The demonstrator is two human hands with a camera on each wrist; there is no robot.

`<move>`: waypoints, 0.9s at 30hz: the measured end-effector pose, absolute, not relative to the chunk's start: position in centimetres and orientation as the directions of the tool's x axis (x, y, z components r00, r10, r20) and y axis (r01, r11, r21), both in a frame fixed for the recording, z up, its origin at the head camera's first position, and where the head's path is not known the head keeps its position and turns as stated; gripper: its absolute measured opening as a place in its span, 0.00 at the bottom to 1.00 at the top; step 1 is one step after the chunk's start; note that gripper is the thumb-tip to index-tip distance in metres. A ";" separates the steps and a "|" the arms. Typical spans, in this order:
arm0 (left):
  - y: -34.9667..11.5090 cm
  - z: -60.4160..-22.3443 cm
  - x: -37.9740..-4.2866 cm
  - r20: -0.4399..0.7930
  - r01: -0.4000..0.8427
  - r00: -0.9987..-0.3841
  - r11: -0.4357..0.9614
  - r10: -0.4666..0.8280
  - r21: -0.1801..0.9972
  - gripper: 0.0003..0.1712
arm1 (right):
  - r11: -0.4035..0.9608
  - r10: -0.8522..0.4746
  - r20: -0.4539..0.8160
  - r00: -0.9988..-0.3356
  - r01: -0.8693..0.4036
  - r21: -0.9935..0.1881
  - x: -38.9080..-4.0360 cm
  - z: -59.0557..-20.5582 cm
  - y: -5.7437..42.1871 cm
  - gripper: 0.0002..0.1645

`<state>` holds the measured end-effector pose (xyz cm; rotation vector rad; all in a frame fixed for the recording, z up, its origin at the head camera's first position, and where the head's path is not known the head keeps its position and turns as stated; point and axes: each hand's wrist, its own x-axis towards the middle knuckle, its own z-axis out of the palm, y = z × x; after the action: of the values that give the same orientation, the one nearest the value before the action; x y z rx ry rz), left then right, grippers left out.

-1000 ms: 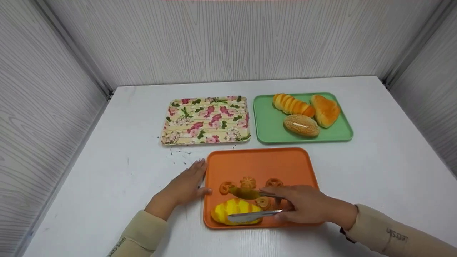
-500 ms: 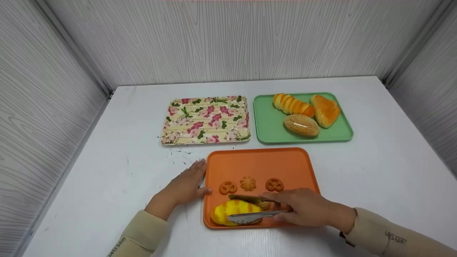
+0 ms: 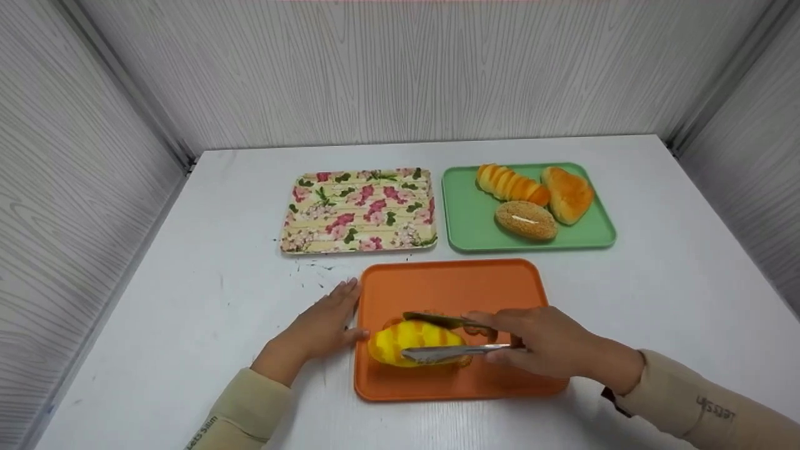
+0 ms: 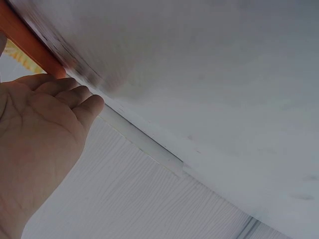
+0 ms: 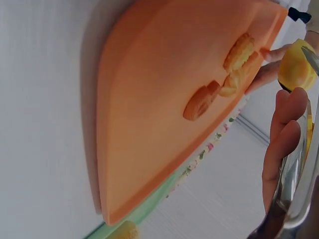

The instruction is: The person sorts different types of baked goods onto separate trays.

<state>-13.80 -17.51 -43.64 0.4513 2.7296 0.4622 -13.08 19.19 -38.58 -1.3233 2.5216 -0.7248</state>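
My right hand (image 3: 550, 340) grips a pair of metal tongs (image 3: 453, 351), whose tips lie along both sides of a yellow bread roll (image 3: 412, 337) with orange-brown stripes. In the right wrist view the roll (image 5: 295, 69) is between the tong arms, above the orange tray (image 5: 154, 89). Small brown biscuits (image 5: 199, 102) lie on that tray; in the head view the roll and tongs mostly cover them. With fingers extended, my left hand (image 3: 319, 328) rests along the left edge of the tray (image 3: 450, 284), its thumb at the rim.
Behind the orange tray stand a floral tray (image 3: 381, 215) on the left and a green tray (image 3: 469, 219) on the right. The green one bears a ridged roll (image 3: 512, 185), a seeded bun (image 3: 526, 220) and a triangular bun (image 3: 567, 195). Pale panels surround the white table (image 3: 206, 281).
The tongs first came down around the yellow roll and closed in. Since then my right hand has raised the roll from the tray's front edge, away from me. The left hand stays put.
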 end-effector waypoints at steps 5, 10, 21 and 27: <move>-17.4 -43.7 -13.9 -0.287 0.218 -0.897 0.901 0.336 0.375 0.52 | 0.502 -0.787 0.094 -0.609 -0.723 -0.475 -14.0 -37.0 19.5 0.37; -17.4 -43.7 -14.0 -0.272 0.224 -0.899 0.893 0.345 0.391 0.52 | 0.518 -0.755 0.168 -0.634 -0.733 -0.440 -15.2 -36.0 19.7 0.36; -17.6 -44.0 -13.9 -0.204 0.300 -0.896 0.876 0.395 0.378 0.50 | 0.639 -0.589 0.285 -0.756 -0.652 -0.408 -18.7 -36.8 20.2 0.35; -17.6 -44.0 -13.8 -0.199 0.300 -0.898 0.877 0.393 0.376 0.50 | 0.745 -0.478 0.190 -0.858 -0.510 -0.430 -20.7 -37.5 20.8 0.37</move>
<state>-13.85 -17.55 -44.04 0.5228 2.7772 0.4943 -20.71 20.79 -37.46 -0.8500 2.9969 -0.7705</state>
